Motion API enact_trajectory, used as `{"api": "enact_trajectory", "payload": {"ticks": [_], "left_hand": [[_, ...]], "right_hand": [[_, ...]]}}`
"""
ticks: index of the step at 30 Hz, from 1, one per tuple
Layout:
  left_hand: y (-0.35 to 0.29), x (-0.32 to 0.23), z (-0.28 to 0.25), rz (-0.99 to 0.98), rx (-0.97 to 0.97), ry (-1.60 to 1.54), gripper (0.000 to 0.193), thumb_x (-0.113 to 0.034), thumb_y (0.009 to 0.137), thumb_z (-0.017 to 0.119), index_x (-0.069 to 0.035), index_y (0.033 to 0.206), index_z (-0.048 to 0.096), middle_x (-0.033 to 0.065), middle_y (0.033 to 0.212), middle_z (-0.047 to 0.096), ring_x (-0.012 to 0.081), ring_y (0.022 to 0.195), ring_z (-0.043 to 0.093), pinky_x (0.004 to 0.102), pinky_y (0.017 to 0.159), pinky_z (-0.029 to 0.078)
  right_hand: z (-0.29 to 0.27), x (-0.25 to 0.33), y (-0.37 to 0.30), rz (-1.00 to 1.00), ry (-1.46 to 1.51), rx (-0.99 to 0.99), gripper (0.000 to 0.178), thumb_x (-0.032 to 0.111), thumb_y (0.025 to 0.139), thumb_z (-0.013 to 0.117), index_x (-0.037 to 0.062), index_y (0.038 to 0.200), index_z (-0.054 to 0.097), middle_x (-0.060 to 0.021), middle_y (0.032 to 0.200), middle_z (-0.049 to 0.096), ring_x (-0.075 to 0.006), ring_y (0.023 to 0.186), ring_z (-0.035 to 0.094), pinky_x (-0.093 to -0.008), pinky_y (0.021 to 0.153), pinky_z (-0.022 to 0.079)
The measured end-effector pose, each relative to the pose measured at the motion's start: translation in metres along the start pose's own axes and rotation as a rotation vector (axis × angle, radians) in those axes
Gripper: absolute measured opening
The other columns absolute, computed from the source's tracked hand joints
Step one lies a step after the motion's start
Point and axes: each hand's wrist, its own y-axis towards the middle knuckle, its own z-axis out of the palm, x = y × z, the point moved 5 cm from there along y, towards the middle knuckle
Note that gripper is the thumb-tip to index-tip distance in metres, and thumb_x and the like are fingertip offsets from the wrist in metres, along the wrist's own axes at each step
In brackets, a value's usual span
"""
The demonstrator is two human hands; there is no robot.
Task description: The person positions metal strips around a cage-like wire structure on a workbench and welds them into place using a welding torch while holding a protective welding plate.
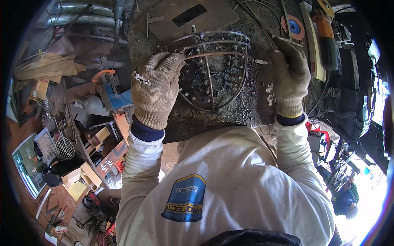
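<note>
A curved cage of bent metal rods [208, 76] rests on the dark workbench. My left hand [158, 88], in a soiled knitted glove, is closed on the left end of its upper rods, with thumb and fingers pinched together. To the right of the cage, apart from it, my gloved right hand [290, 80] hovers over the bench edge-on to view. Its fingers are stretched and the thumb stands off from them; no held object shows. A small pale piece [261, 62] lies between the cage and this hand.
Dark grit and metal bits cover the workbench [258, 94]. A steel plate with a rectangular slot [221, 18] lies at the back. Right of it are a blue-centred abrasive disc [294, 27], cables and an orange-and-black power tool [325, 37]. Left below stands an opened cardboard box [88, 176] among clutter.
</note>
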Motion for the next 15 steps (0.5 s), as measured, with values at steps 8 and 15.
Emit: {"api": "enact_trajectory", "payload": {"ticks": [8,15], "left_hand": [[-0.003,0.005,0.005,0.006,0.005,-0.018,0.020,-0.017,0.085,0.077,-0.018,0.104,0.076,0.0065,0.102,0.074,0.0291,0.088,0.072,0.0402,0.078,0.059],[0.000,0.003,0.004,-0.014,0.043,0.021,0.019,-0.018,0.084,0.078,-0.018,0.103,0.076,0.0058,0.103,0.073,0.0293,0.091,0.072,0.0400,0.079,0.059]], "right_hand": [[-0.033,-0.057,-0.035,0.358,-0.028,-0.005,0.024,0.005,0.093,0.068,0.0041,0.116,0.075,-0.0114,0.110,0.074,-0.0182,0.101,0.069,-0.0316,0.090,0.053],[-0.029,-0.053,-0.037,0.358,-0.008,-0.013,0.024,0.007,0.093,0.070,0.0041,0.116,0.075,-0.0101,0.107,0.074,-0.0179,0.100,0.069,-0.0309,0.090,0.052]]}}
